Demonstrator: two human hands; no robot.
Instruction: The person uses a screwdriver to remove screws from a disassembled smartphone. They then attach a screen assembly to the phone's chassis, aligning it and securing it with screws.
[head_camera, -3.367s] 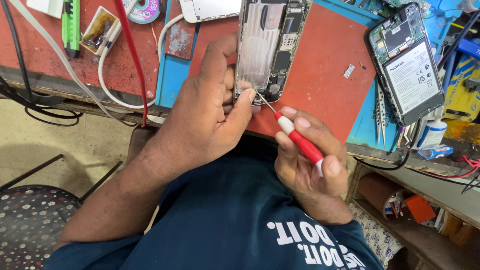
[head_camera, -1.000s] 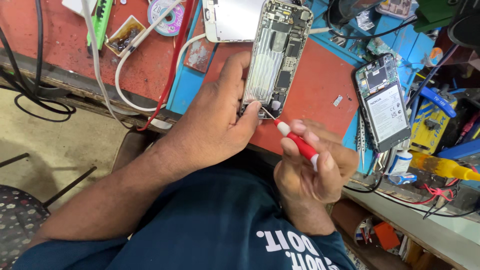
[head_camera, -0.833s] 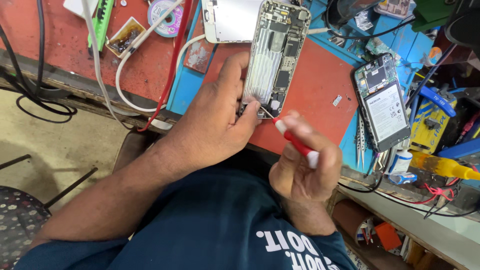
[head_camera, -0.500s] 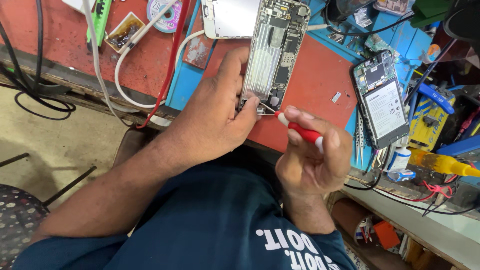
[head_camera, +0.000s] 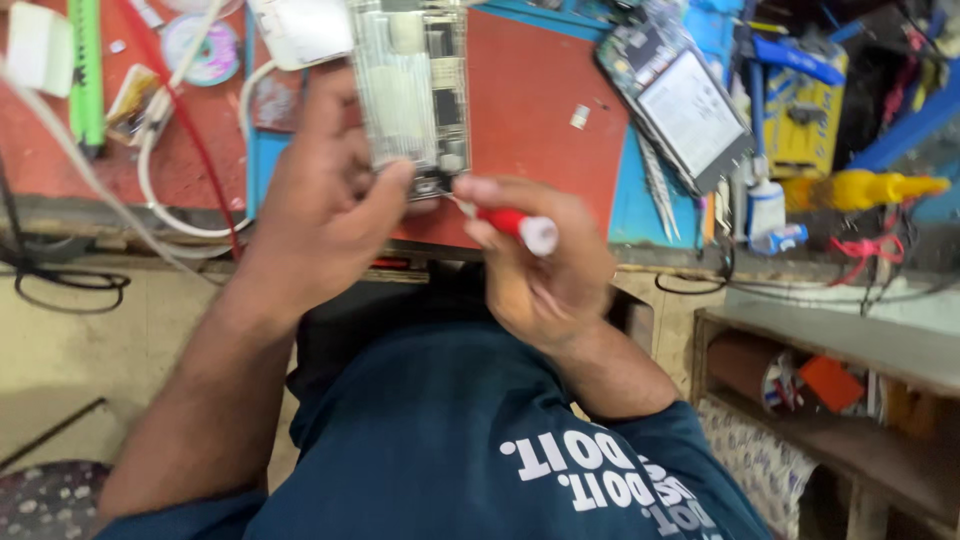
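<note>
Opened phone chassis (head_camera: 412, 95): lying on the red mat (head_camera: 530, 110) at the bench edge, now nearer the middle of the view than half a second ago. Left hand (head_camera: 325, 200): curling round its lower left corner, thumb pressing the bottom edge, steadying it. Right hand (head_camera: 545, 265): closing fingers around a red screwdriver (head_camera: 510, 222), white cap now pointing toward the camera, tip staying at the chassis's bottom edge, so work at that corner is continuing. Second opened phone (head_camera: 685, 100): resting well apart, to the right
</note>
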